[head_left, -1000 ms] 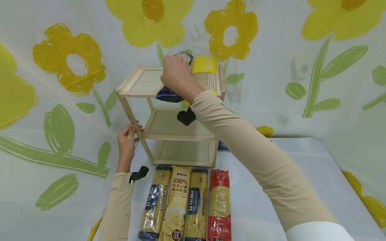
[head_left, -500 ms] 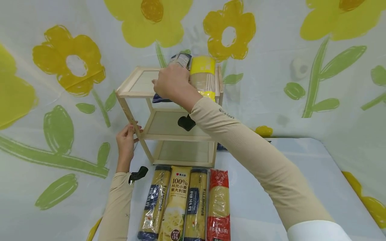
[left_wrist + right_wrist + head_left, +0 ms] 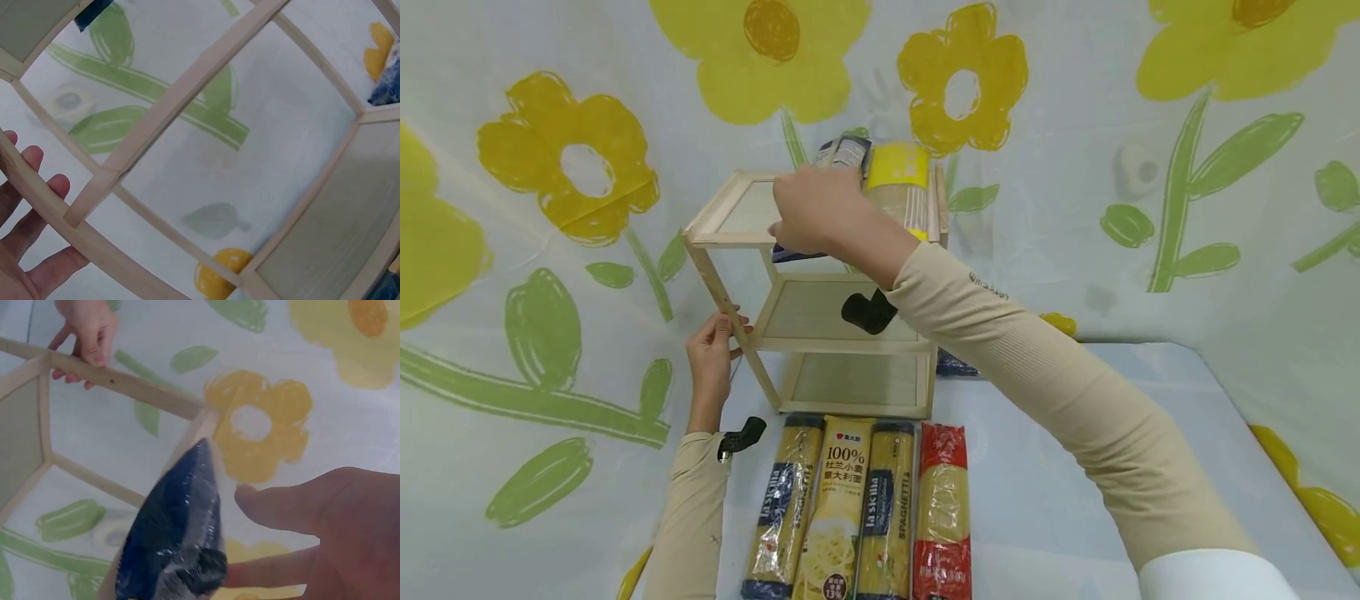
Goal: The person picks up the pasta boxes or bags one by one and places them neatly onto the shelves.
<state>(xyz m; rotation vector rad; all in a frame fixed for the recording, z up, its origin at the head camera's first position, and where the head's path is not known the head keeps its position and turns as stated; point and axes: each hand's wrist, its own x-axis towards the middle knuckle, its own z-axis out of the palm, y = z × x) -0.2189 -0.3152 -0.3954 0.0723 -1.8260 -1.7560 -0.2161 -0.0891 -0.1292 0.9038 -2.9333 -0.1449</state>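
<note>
A wooden three-tier rack (image 3: 842, 342) stands on the table. My left hand (image 3: 711, 346) grips its front left post, thumb on one side and fingers round the other, also seen in the left wrist view. On the top shelf lies a dark blue packet (image 3: 172, 531), partly covered by my right hand (image 3: 823, 208) in the head view. In the right wrist view that hand's thumb stands apart from the packet; a straight finger reaches to its side, and whether it touches is unclear. Right of it on the shelf lies a yellow-banded packet of noodles (image 3: 898, 167).
In front of the rack lie two blue-labelled spaghetti packs (image 3: 782, 508), a cream pasta pack (image 3: 835, 508) and a red-ended pasta pack (image 3: 942, 508), side by side. A dark blue package (image 3: 955, 363) shows behind the rack's right side. A flowered cloth (image 3: 1037, 217) hangs close behind.
My right hand has shifted slightly left and lower over the blue packet, whose far end shows more. My left hand keeps its grip on the post.
</note>
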